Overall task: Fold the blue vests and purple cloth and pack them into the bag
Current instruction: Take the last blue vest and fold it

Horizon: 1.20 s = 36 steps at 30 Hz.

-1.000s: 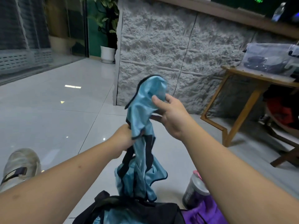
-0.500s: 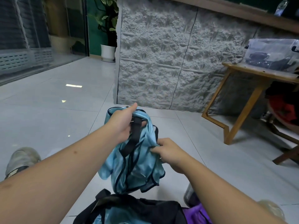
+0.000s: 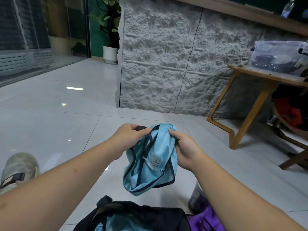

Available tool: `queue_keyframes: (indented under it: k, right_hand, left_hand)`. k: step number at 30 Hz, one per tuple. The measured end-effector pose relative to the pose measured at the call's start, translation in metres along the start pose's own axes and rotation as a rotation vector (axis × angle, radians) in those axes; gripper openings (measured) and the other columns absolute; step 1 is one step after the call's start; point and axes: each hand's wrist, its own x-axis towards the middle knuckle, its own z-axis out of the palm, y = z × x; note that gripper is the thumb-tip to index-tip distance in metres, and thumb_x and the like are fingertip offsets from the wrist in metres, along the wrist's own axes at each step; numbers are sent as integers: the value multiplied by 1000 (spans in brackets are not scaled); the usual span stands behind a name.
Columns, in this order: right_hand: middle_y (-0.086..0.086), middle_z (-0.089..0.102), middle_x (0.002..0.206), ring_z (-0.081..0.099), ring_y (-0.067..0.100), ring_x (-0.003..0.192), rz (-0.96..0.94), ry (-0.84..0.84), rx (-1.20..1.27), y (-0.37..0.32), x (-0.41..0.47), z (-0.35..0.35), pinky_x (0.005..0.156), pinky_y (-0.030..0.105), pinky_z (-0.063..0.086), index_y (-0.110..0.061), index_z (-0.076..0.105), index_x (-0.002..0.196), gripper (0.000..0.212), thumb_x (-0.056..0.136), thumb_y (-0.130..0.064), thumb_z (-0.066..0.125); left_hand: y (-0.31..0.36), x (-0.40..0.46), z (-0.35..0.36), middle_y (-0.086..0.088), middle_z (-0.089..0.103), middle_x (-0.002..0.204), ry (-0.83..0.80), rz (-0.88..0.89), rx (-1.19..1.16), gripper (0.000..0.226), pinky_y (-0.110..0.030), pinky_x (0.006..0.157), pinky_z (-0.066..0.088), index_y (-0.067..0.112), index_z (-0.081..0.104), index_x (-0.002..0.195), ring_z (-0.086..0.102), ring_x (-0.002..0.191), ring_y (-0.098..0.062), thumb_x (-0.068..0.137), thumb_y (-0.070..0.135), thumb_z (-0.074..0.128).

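Both hands, left hand (image 3: 129, 139) and right hand (image 3: 184, 150), grip blue vest (image 3: 150, 161) above black bag (image 3: 143, 214); bag holds blue fabric, probably another vest.

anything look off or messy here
Mildly. The blue vest is bunched between both hands rather than folded flat, its label showing. The purple cloth lies crumpled beside the black bag. No damage or spills.

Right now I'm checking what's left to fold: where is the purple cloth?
In the head view the purple cloth lies on the floor at the bottom right, beside the black bag and under the right forearm.
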Motion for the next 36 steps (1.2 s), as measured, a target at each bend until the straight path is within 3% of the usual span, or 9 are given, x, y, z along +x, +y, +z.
queue_keyframes:
  k: [3,5,8,12,18,21,28,32,36]
  right_hand:
    - [25,69,130,66,43,122,15,26,51,1,7,-3,114,55,45,0,60,138,49,109,-37,47]
    - [26,71,127,68,45,118,7,72,78,0,11,-3,111,57,47,0,60,138,52,107,-41,51]
    - [25,75,116,75,41,105,-40,191,64,-2,17,-1,96,54,58,1,61,134,47,109,-37,51]
    - [24,74,116,77,39,98,-55,282,62,-2,22,1,82,50,63,2,57,134,41,109,-31,53]
    - [24,76,111,76,41,98,-30,303,-100,-3,24,-2,92,58,60,1,60,129,56,103,-49,58]
    - [22,77,113,75,42,104,81,168,-182,-8,19,-7,99,59,57,-3,69,126,71,86,-62,73]
    - [18,78,113,74,37,109,121,57,-317,-4,16,-14,102,55,56,3,72,124,55,80,-27,88]
    - [14,76,112,76,28,94,115,90,-579,4,17,-6,79,39,62,-4,67,127,48,87,-28,81]
    - [15,58,100,47,19,59,86,28,-584,15,14,8,50,30,40,-6,66,111,20,96,-18,62]
  left_hand:
    - [-5,0,3,3,65,104,216,129,162,45,-34,77,55,25,60,112,65,87,-12,85,58,74]
    - [-8,-8,4,6,54,82,421,410,262,43,-30,63,42,19,56,89,50,71,-10,85,58,73]
    - [-12,-29,14,9,48,58,145,648,359,57,-33,56,41,17,52,65,43,55,-9,72,71,70]
    - [-21,-37,38,8,51,71,-75,593,923,54,-34,61,42,24,43,69,51,67,-14,74,68,73]
    - [-23,-20,19,-11,63,78,-312,245,185,39,-39,76,49,2,61,80,57,75,-21,86,38,74]
    - [-13,-21,7,-21,74,111,-315,48,-216,33,-53,98,51,-4,68,110,68,103,-43,100,27,63]
    - [8,-22,-8,-25,67,125,-290,-109,-645,25,-44,93,57,10,59,115,71,110,-34,103,32,57]
    - [12,-22,-8,-22,66,135,-233,-133,-679,51,-44,90,58,0,57,136,69,119,-35,104,40,54]
    - [19,-25,-8,-20,68,132,-152,-132,-747,53,-42,89,62,2,58,140,70,118,-33,104,41,55]
